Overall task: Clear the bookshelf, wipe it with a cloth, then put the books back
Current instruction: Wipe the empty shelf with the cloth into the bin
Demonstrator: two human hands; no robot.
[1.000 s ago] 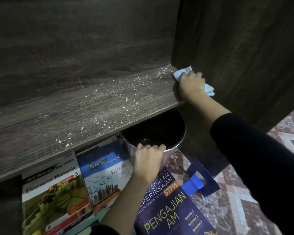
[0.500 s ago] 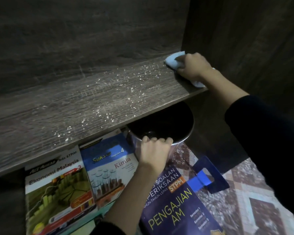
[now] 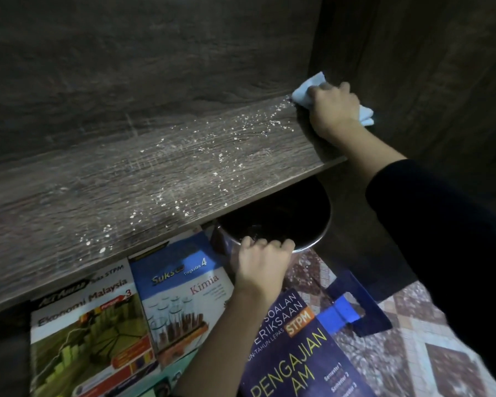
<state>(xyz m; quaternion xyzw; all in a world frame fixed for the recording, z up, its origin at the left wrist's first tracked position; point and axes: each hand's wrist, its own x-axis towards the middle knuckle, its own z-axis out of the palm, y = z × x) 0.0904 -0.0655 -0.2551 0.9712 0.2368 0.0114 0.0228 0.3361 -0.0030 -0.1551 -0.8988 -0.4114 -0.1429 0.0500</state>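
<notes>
Most specks (image 3: 212, 156) remain on the shelf (image 3: 69, 202), so wiping has hardly begun. The right hand (image 3: 334, 110), fingers curled over the cloth (image 3: 305, 90), has barely shifted in the back corner. The left hand (image 3: 262, 262) hooks its fingers over what seems a pot (image 3: 315, 239).

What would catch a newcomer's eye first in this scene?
The pale blue cloth stands out most, gripped by the right hand in the far right corner of the dark wooden shelf. White specks are scattered across the shelf board to its left. Below the shelf, the left hand grips the rim of a metal pot, beside bright textbooks lying flat.
</notes>
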